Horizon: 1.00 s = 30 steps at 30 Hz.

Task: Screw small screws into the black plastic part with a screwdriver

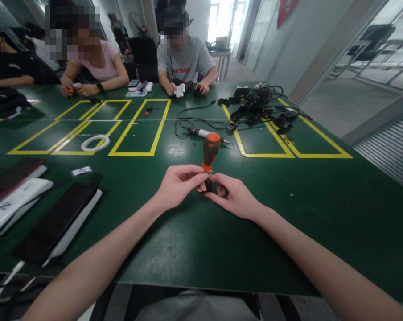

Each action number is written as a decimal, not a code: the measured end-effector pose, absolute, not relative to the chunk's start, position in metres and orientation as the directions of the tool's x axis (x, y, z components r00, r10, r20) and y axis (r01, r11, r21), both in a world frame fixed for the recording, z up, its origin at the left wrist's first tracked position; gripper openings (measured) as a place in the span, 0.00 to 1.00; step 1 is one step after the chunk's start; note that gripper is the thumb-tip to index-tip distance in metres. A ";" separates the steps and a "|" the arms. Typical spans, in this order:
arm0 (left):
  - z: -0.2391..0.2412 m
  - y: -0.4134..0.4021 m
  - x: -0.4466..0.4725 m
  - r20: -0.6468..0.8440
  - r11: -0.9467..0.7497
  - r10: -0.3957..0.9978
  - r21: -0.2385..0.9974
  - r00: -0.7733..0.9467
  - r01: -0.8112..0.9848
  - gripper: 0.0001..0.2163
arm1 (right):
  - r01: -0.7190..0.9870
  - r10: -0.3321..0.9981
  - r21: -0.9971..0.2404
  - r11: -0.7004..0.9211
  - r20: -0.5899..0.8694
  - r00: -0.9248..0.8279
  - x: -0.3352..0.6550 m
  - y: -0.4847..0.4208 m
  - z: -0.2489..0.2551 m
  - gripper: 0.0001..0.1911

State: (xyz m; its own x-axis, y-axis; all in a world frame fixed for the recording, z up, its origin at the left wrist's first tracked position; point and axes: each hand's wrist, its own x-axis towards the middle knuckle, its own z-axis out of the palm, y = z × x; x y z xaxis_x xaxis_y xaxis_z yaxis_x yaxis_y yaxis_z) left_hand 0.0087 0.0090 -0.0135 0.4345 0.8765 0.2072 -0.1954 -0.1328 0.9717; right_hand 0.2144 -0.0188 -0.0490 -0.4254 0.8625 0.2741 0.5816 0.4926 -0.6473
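A screwdriver (211, 150) with an orange and dark grey handle stands upright over the table in front of me, its tip pointing down. My left hand (178, 183) has its fingers closed around the screwdriver just below the handle. Under it sits a small black part (207, 185), mostly covered by fingers. My right hand (235, 195) pinches this black part from the right, with thumb and fingers low, near the tabletop. The screwdriver's tip and the exact contact with the part are hidden.
Beyond my hands lies a silver and black electric screwdriver (200, 132) with a cord. Tangled black cables (258, 104) fill the back right. A white ring (95, 143) lies left, and a phone (59, 223) nearer. Two people sit across the green table (308, 214); another is farther left.
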 end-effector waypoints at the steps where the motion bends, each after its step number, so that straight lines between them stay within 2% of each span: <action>1: -0.014 0.009 0.009 0.195 -0.126 0.882 0.975 0.429 -0.183 0.13 | 0.582 0.863 -0.648 0.491 0.274 -0.424 0.214 -0.019 -0.049 0.09; 8: -0.015 0.013 0.008 0.210 -0.137 0.904 0.967 0.372 -0.214 0.19 | 0.574 0.868 -0.666 0.476 0.251 -0.428 0.213 -0.019 -0.046 0.08; 13: -0.011 0.011 0.007 0.232 -0.158 0.866 0.967 0.444 -0.199 0.17 | 0.579 0.868 -0.659 0.479 0.257 -0.425 0.213 -0.018 -0.047 0.09; 17: -0.010 0.010 0.010 0.210 -0.153 0.887 0.974 0.412 -0.167 0.16 | 0.587 0.868 -0.652 0.480 0.258 -0.423 0.213 -0.018 -0.047 0.09; 23: -0.014 0.011 0.012 0.191 -0.122 0.925 0.968 0.327 -0.220 0.16 | 0.573 0.869 -0.666 0.477 0.259 -0.422 0.213 -0.018 -0.046 0.09; 30: -0.015 0.010 0.011 0.181 -0.069 0.898 0.958 0.400 -0.279 0.16 | 0.579 0.872 -0.664 0.474 0.261 -0.414 0.213 -0.018 -0.048 0.09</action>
State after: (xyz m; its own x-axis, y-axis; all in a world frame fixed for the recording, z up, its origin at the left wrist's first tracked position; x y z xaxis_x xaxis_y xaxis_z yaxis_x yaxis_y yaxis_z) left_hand 0.0109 0.0096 -0.0146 0.4004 0.8982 0.1814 -0.2788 -0.0691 0.9579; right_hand 0.2129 -0.0176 -0.0482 -0.4144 0.8720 0.2605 0.5793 0.4735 -0.6635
